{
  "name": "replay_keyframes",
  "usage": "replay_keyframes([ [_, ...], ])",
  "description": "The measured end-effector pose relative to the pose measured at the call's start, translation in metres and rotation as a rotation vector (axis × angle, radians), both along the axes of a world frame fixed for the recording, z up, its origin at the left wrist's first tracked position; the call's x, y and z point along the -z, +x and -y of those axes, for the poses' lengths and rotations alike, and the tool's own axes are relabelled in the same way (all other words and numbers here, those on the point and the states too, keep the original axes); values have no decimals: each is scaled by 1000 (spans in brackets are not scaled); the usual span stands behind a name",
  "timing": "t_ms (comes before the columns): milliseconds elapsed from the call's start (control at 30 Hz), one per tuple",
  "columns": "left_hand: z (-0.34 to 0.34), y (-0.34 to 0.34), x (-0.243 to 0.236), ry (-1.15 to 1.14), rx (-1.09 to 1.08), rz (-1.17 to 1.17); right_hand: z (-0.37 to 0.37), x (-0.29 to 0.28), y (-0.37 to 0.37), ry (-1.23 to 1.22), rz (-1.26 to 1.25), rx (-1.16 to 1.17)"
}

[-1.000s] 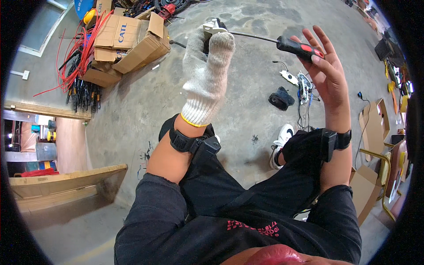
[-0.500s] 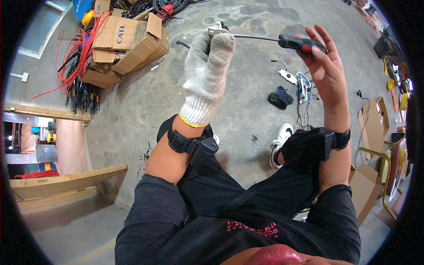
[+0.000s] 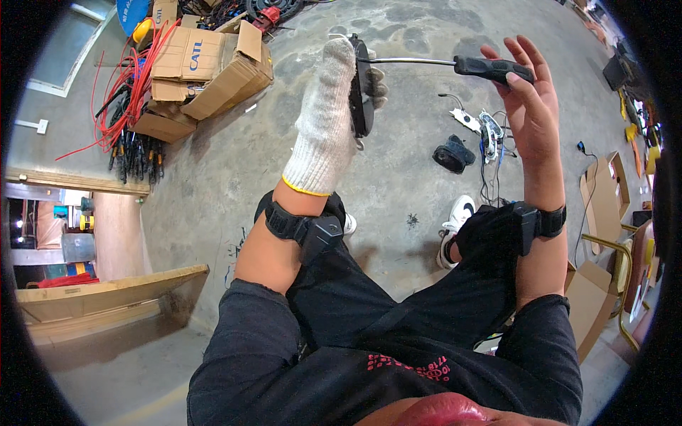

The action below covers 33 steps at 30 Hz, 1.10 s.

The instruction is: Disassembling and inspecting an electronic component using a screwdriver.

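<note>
My left hand [image 3: 323,121], in a white knitted glove with a yellow-edged cuff, grips a flat, dark oblong part [image 3: 361,106] held upright. Some gloved fingertips curl round its far side. I cannot make out what kind of part it is. My bare right hand [image 3: 531,106] pinches the black handle of a screwdriver [image 3: 490,69] between thumb and fingers. The metal shaft runs level to the left, and its tip meets the upper half of the dark part. Whether a screw sits at the tip is too small to tell.
On the concrete floor ahead lie a black shell-like piece [image 3: 453,154] and a white device with cables [image 3: 490,135]. Cardboard boxes [image 3: 213,67] and red cable [image 3: 126,85] stand at the far left. A chair [image 3: 618,259] and open cartons [image 3: 591,302] are at the right.
My left hand has turned the part, so its dark broad side now faces right toward the screwdriver. The screwdriver's handle has rolled and shifted slightly right, its red patches now out of sight.
</note>
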<state>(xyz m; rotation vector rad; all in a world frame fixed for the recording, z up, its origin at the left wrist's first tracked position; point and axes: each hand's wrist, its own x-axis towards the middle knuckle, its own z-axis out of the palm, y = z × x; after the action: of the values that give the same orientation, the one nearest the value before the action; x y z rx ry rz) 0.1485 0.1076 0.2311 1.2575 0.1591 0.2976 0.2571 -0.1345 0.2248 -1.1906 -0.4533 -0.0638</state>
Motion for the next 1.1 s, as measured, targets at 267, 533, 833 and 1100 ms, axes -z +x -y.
replay_keyframes([
  [267, 0, 3, 3, 157, -23, 49, 9, -6, 3, -513, -319, 146],
  [533, -2, -9, -1, 280, -99, 332, -1, -3, -7, 50, -153, 28],
  [833, -2, -6, 1, 486, -87, 641, 30, -6, 16, -360, -427, -321],
  [1100, -4, -5, 5, 269, -168, 380, 8, -1, -3, -1, -120, -310],
])
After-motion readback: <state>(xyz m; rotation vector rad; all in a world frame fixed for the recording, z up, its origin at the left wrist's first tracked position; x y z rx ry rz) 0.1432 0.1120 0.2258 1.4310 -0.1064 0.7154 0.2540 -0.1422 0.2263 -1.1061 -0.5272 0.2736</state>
